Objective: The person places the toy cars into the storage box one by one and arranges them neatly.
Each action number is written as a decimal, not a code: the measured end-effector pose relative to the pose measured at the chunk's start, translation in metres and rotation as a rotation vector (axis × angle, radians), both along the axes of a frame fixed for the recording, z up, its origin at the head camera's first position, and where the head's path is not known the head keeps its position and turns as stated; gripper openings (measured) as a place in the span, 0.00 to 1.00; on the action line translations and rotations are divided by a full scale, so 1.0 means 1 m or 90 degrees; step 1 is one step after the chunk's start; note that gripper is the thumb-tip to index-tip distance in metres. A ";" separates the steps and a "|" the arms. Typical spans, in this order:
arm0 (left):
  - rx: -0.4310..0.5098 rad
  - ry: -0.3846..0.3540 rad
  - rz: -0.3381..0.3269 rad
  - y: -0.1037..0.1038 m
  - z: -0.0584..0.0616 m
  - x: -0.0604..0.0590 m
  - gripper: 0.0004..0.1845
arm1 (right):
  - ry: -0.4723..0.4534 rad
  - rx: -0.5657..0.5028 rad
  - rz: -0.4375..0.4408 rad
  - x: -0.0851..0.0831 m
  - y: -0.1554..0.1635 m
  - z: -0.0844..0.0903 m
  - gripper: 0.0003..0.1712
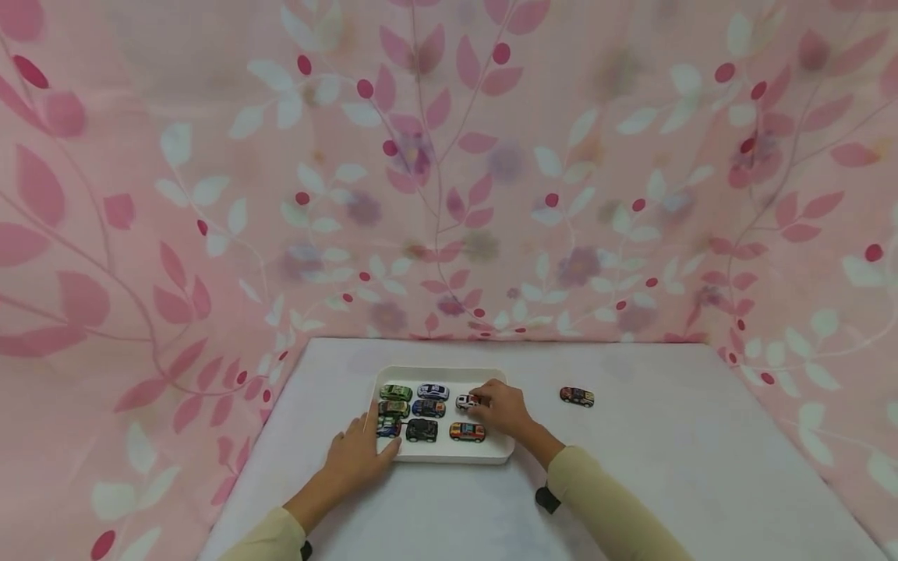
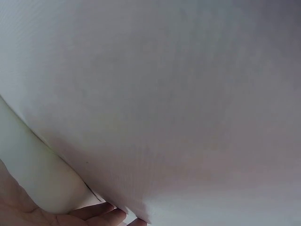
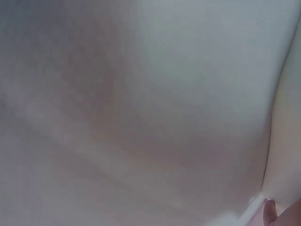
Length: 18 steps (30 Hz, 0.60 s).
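Note:
A white tray [image 1: 456,452] holds several small toy cars. My left hand [image 1: 355,454] holds the tray's near left corner, fingers along the outer left side and thumb at the front rim. Inside the tray on the right, my right hand [image 1: 501,407] pinches a white toy car [image 1: 464,401], whose right end is hidden by the fingers. Nearer the front is an orange and red car [image 1: 467,432]. To the left stand a black car [image 1: 422,430], a blue car [image 1: 429,408], a white and blue car [image 1: 433,391] and a green car [image 1: 396,393].
One dark patterned toy car [image 1: 577,396] lies on the white table [image 1: 666,483], right of the tray. Pink floral cloth [image 1: 449,195] rises behind the table and along both its sides.

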<state>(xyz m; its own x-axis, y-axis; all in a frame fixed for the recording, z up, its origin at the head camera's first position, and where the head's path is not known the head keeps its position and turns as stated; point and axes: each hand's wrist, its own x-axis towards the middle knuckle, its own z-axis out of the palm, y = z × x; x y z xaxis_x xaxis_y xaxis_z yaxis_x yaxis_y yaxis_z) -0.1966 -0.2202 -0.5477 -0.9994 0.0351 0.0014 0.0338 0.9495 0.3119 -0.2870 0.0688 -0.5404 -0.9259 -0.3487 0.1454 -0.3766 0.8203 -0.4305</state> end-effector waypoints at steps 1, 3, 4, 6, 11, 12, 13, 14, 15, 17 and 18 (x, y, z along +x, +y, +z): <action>0.000 -0.001 0.001 0.001 0.000 0.001 0.49 | -0.007 -0.005 0.002 0.000 0.000 0.000 0.19; 0.001 0.002 0.001 0.001 0.000 0.002 0.49 | -0.011 -0.007 0.002 0.001 0.000 0.000 0.18; -0.002 0.009 -0.002 0.001 0.002 0.000 0.49 | -0.008 -0.006 -0.001 -0.001 0.000 0.001 0.18; -0.002 0.013 -0.007 0.000 0.005 -0.002 0.49 | -0.007 0.012 -0.006 -0.003 -0.001 0.001 0.18; -0.011 -0.008 -0.011 -0.001 0.006 -0.001 0.49 | -0.035 0.039 -0.007 -0.003 -0.002 -0.001 0.18; -0.011 -0.008 -0.011 -0.001 0.005 0.000 0.49 | -0.040 0.043 -0.008 -0.003 -0.002 -0.002 0.17; -0.011 -0.007 -0.012 -0.001 0.005 0.001 0.49 | -0.045 0.045 -0.010 -0.003 -0.003 -0.003 0.17; -0.011 -0.005 -0.011 0.000 0.004 0.001 0.49 | -0.048 0.050 -0.011 -0.003 -0.003 -0.004 0.17; -0.011 -0.002 -0.011 0.000 0.004 0.002 0.49 | -0.048 0.053 -0.011 -0.003 -0.003 -0.005 0.16; -0.010 0.003 -0.010 0.000 0.003 0.002 0.49 | -0.050 0.054 -0.013 -0.002 -0.004 -0.005 0.16; -0.009 0.003 -0.009 0.000 0.002 0.002 0.49 | -0.050 0.054 -0.013 -0.002 -0.005 -0.005 0.17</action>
